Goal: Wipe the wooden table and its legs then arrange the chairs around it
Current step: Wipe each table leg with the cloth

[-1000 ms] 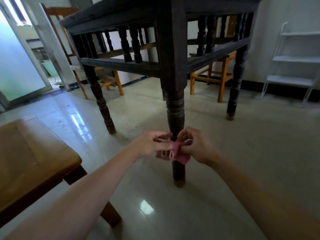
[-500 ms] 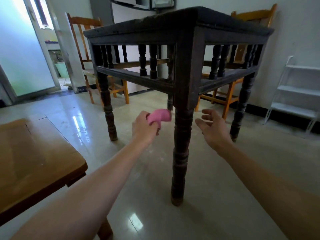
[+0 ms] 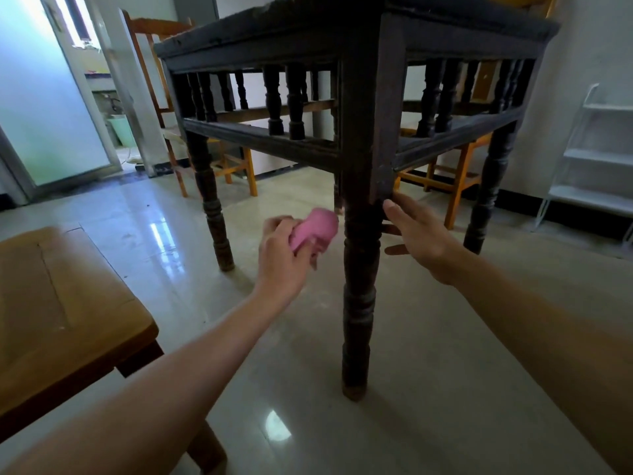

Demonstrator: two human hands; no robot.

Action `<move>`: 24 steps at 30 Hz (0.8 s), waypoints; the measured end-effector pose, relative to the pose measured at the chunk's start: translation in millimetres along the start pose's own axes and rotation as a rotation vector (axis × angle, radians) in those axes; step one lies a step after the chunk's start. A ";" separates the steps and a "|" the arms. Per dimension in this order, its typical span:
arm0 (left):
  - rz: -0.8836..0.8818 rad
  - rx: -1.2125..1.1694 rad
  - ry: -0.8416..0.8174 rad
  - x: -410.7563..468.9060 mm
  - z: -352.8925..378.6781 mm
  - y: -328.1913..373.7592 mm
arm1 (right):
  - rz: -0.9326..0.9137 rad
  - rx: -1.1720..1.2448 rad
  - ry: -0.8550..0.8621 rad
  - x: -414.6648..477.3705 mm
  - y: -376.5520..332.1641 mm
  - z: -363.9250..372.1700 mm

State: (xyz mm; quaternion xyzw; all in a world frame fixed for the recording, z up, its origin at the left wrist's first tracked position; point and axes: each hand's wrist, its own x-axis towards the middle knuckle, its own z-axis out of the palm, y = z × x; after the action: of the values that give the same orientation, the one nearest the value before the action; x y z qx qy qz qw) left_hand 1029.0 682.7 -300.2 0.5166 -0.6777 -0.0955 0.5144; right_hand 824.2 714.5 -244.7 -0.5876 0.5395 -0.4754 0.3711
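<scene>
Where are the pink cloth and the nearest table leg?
pink cloth (image 3: 317, 225): head view, on its bunched middle.
nearest table leg (image 3: 359, 303): head view, on the turned lower shaft.

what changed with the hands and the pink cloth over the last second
Both hands held the pink cloth low against the near table leg. The right hand let go and now rests open against the leg's upper part; the left hand lifted the cloth, bunched, beside the leg. Table and chairs stayed put.
</scene>
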 end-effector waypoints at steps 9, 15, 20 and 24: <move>0.252 0.067 -0.521 -66.6 27.6 -8.4 | 0.029 0.073 -0.061 -4.5 8.7 -0.7; 0.151 -0.062 -0.051 -13.7 32.4 9.7 | 0.022 0.067 -0.034 -7.5 19.5 8.7; 0.241 0.182 -0.690 -82.1 43.6 -30.2 | -0.089 -0.031 -0.016 -17.2 34.0 20.3; -0.012 0.011 -0.322 -46.1 37.6 -50.9 | -0.112 -0.140 0.009 -20.5 47.9 24.6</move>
State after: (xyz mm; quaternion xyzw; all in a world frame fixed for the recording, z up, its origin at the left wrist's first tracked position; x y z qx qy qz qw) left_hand 1026.8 681.5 -378.4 0.5017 -0.7488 -0.1764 0.3956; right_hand 835.1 726.0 -300.2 -0.6392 0.5393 -0.4593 0.2994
